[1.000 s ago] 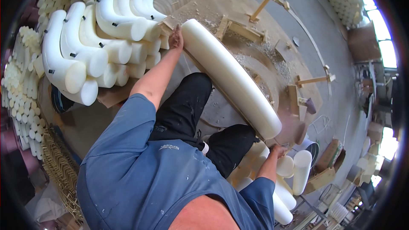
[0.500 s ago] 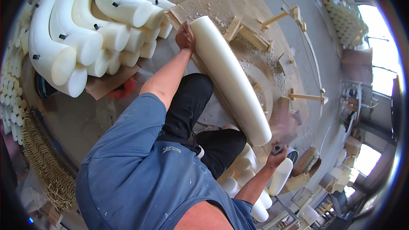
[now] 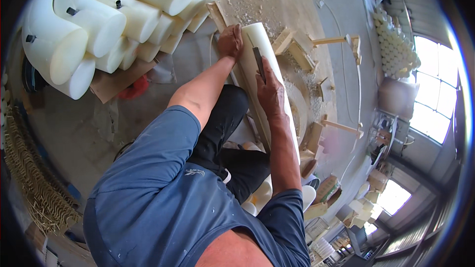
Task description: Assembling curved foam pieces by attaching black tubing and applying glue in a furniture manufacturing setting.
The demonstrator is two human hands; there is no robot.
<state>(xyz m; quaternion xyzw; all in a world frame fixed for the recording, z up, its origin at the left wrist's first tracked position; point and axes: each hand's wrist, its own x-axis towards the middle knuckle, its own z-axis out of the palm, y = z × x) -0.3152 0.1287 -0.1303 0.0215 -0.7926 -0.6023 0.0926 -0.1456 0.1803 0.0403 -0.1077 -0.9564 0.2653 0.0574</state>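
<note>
White foam-like cylinder (image 3: pixel 251 71) is laid directly under the right-hand fingers, far end just right of the left-hand fingers. Dark narrow bar (image 3: pixel 259 62) is grasped in the right hand (image 3: pixel 270 91), fingers curled round its near end; its free end is pointed away from the body, over the cylinder's upper face. Contact between bar and surface can't be confirmed. Left hand (image 3: pixel 231 42) is set against the cylinder's left flank, close to the far end; fingers are bent, but whether anything is gripped can't be told. Key relation: long axis is run from beside the left hand, nearer and rightward, beneath the right forearm (image 3: pixel 284 153); bar is held roughly parallel to it. Far end is nearer the left hand; the middle is covered by the right. Wooden blocks (image 3: pixel 298 52) are placed right of the right fingers; bent white cylinders (image 3: pixel 104 17) with black tabs are stacked left of the left fingers.
</note>
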